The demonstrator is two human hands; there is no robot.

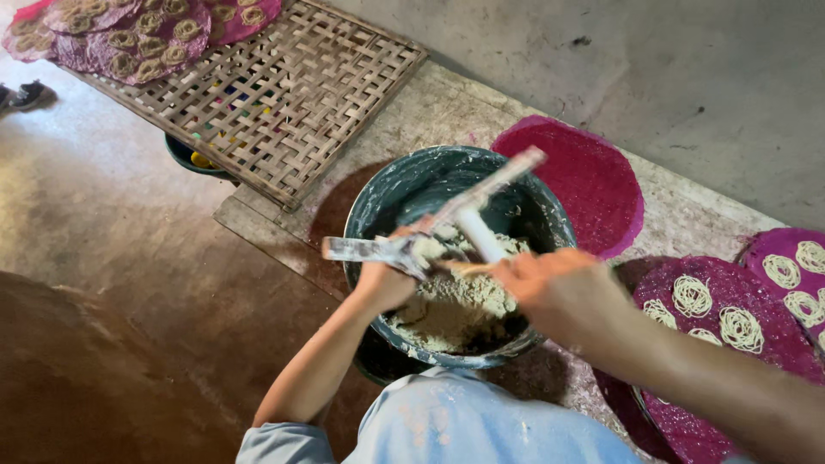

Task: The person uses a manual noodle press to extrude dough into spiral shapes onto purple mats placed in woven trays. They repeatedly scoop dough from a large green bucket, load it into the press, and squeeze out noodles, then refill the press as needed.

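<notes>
My left hand (384,279) is closed round the handle of a dough-smeared metal press (404,249), a T-shaped tool with a long cross bar and a white cylinder (478,234). I hold it tilted over a dark teal bucket (368,210) part-filled with pale beige dough (447,309). My right hand (563,292) is blurred, with its fingertips at the lower end of the cylinder, just above the dough. Whether it grips anything cannot be told.
Round magenta mats (593,180) lie on the concrete slab to the right, and the nearer ones (730,318) carry coiled noodle rounds. A woven bamboo tray (284,94) rests at the upper left over a dark bowl (185,156), with more filled mats (129,34) on it.
</notes>
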